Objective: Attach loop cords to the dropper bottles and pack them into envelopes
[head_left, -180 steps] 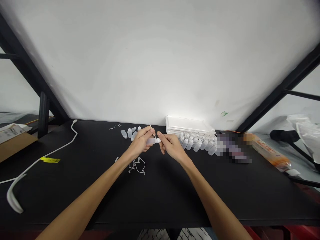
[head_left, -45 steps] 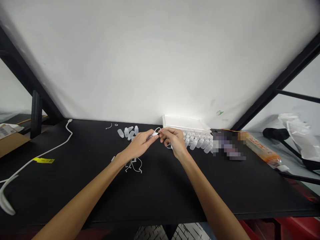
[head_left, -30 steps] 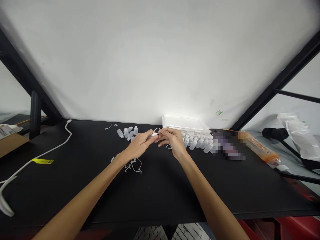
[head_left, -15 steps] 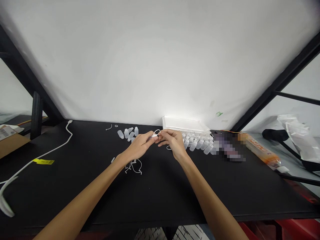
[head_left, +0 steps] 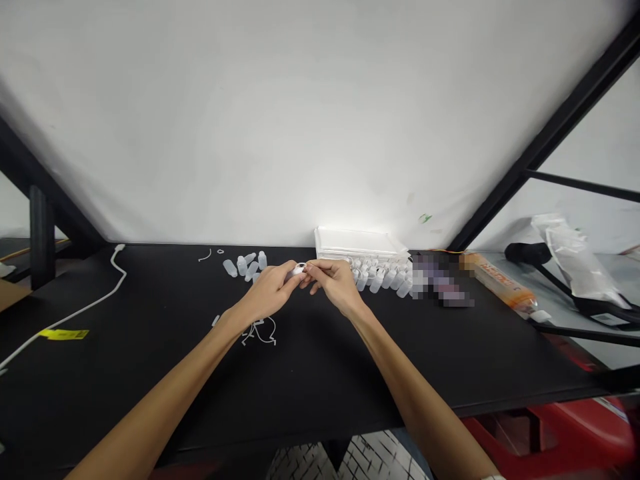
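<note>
In front of the back wall my two hands meet above the table. My left hand (head_left: 273, 288) is closed, its thumb and fingers pinching a small white plastic bottle (head_left: 297, 271), mostly covered by the fingers. A thin white cord (head_left: 301, 264) arches over the bottle's end. My right hand (head_left: 333, 283) pinches this cord between thumb and fingertips. Several loose translucent bottles (head_left: 231, 268) lie left of my left hand. Nearer to me, below the left wrist, is a small heap of white cords (head_left: 265, 340). Rows of bottles with white tops (head_left: 377, 280) lie beyond my right hand.
A stack of flat white sheets or trays (head_left: 357, 241) leans by the wall. A white cable (head_left: 100, 301) with a yellow tag (head_left: 65, 334) runs along the left. An orange-printed plastic package (head_left: 503, 285) lies at right. Black frame bars (head_left: 500, 212) slope on both sides.
The view has shifted slightly, so the table items appear further left. My hands stay together; the cord loop now sits lower and closer to the bottle.
</note>
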A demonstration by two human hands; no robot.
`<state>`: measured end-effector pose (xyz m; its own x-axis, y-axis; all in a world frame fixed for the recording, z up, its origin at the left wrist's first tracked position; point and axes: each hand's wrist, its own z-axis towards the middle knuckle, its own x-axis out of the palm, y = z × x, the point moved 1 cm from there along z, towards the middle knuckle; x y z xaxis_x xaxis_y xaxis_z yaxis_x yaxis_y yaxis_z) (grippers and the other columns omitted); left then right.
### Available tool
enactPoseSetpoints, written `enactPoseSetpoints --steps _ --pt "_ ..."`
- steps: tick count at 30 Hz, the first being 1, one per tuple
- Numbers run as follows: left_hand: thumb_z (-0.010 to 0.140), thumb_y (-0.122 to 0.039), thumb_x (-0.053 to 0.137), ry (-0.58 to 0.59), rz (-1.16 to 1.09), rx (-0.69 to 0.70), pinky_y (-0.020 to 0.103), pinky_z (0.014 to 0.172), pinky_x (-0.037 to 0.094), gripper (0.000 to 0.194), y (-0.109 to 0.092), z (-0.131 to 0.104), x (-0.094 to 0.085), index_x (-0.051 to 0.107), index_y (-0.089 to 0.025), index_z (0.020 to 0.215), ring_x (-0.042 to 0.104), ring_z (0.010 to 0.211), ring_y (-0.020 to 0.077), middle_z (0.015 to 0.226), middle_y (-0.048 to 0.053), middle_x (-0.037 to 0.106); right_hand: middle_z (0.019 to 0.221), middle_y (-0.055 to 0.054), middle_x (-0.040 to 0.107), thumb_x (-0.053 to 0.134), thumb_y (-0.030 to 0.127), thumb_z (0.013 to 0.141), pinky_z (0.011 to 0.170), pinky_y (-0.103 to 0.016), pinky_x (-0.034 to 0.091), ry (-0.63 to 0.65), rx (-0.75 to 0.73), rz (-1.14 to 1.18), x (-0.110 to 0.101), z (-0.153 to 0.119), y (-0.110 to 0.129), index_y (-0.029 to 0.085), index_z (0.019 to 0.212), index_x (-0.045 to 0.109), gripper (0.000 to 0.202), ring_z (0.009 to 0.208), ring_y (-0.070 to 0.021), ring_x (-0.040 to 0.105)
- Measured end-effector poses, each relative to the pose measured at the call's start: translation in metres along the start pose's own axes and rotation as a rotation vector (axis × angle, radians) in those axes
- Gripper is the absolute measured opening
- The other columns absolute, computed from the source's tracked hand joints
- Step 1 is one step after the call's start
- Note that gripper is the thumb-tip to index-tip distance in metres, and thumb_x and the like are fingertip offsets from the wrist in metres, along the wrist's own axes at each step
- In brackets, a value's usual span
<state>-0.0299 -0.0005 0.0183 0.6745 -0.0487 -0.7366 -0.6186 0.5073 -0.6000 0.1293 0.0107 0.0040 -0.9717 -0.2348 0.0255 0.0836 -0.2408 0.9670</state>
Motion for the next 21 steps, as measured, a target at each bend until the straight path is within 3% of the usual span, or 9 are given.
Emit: enactPoseSetpoints --steps 7,11,13,16,21 --pt "0.093 -0.042 0.044 -0.029 -0.076 0.038 0.025 0.052 0.033 0.031 -0.004 0.000 -0.003 0.060 -0.017 0.085 0.045 0.054 0.0113 0.063 -0.003 0.053 0.071 -0.005 0.066 0.063 0.034 0.079 0.044 -0.021 0.045 -0.016 -0.086 -0.110 -0.003 -0.002 0.016 0.014 0.081 0.073 0.022 0.065 -0.0157 0.064" --pt "0.088 -0.051 0.052 -0.007 -0.176 -0.016 0.025 0.056 0.044 0.041 -0.009 -0.001 -0.009 0.066 -0.017 0.107 0.057 0.057 0.0135 0.069 0.000 0.063 0.069 -0.003 0.064 0.065 0.033 0.077 0.039 -0.021 0.037 -0.160 -0.164 -0.100 -0.016 -0.004 0.037 0.014 0.080 0.071 0.020 0.055 -0.0120 0.056" --pt "0.087 -0.054 0.053 -0.039 -0.201 -0.056 0.026 0.060 0.049 0.044 -0.008 -0.002 -0.013 0.068 -0.016 0.106 0.063 0.061 0.0154 0.072 0.002 0.068 0.063 -0.001 0.061 0.064 0.030 0.077 0.040 -0.021 0.035 -0.272 -0.226 -0.150 -0.030 -0.009 0.047 0.015 0.076 0.069 0.017 0.051 -0.0102 0.052" --pt "0.087 -0.056 0.051 -0.108 -0.129 -0.089 0.027 0.059 0.049 0.045 -0.004 -0.001 -0.019 0.073 -0.017 0.087 0.064 0.059 0.0161 0.070 0.004 0.070 0.058 0.002 0.055 0.062 0.026 0.077 0.046 -0.022 0.035 -0.381 -0.340 -0.352 -0.061 -0.021 0.055 0.015 0.069 0.064 0.014 0.048 -0.0084 0.047" --pt "0.088 -0.055 0.048 -0.119 0.174 -0.090 0.028 0.061 0.045 0.044 0.007 0.001 -0.031 0.075 -0.020 0.082 0.062 0.058 0.0162 0.065 0.002 0.070 0.054 0.001 0.054 0.059 0.027 0.077 0.047 -0.024 0.032 -0.239 -0.265 -0.755 -0.114 -0.037 0.047 0.015 0.066 0.064 0.017 0.047 -0.0093 0.043"
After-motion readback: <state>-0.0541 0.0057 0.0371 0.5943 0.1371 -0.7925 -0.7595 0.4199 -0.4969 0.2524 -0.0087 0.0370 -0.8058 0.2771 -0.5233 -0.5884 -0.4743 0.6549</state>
